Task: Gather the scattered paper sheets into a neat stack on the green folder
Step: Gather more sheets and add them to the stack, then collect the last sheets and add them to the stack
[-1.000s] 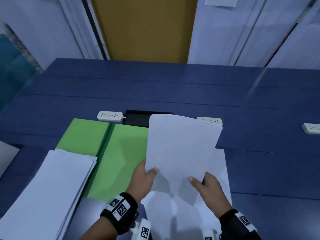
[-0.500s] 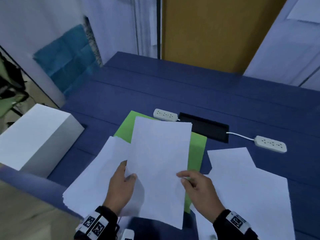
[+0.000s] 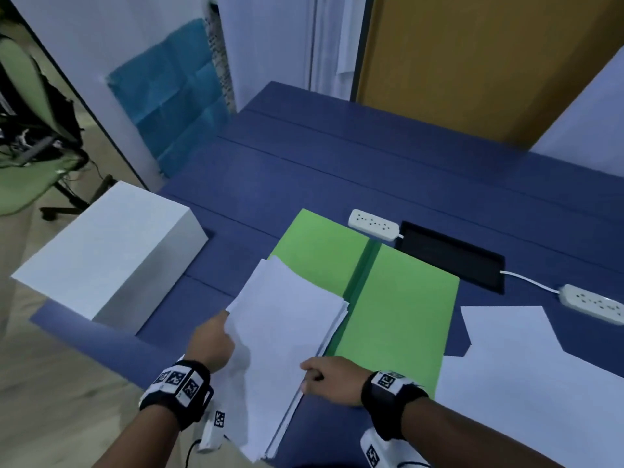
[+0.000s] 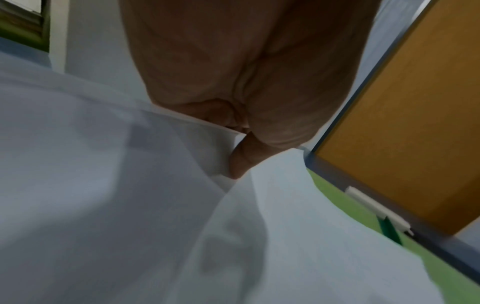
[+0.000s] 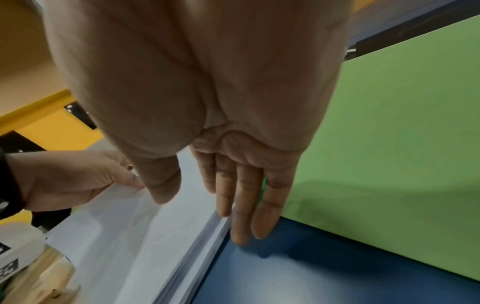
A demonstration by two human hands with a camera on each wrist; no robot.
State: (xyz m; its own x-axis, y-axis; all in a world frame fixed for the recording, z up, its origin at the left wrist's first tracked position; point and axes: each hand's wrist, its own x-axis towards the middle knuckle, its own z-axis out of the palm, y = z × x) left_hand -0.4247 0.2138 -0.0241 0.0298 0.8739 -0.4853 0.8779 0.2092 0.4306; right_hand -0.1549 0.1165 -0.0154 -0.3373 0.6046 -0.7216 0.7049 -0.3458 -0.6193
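**Stack hanging off the folder and the table's near edge**

Paper stack [image 3: 287, 336] lies half on the green folder's [image 3: 398, 309] left flap. Left hand [image 3: 210, 342] pinches its left edge; right hand [image 3: 329, 374], fingers straight, presses its right edge. A careless shove could fan the sheets or tip them off.

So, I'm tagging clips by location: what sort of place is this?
Probably an office or meeting room: a long blue table with white power strips, a green swivel chair, loose white paper sheets.

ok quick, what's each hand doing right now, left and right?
Left hand: pinching the left edge of the paper stack.
Right hand: open, fingers straight along the stack's right edge, thumb on top, gripping nothing.
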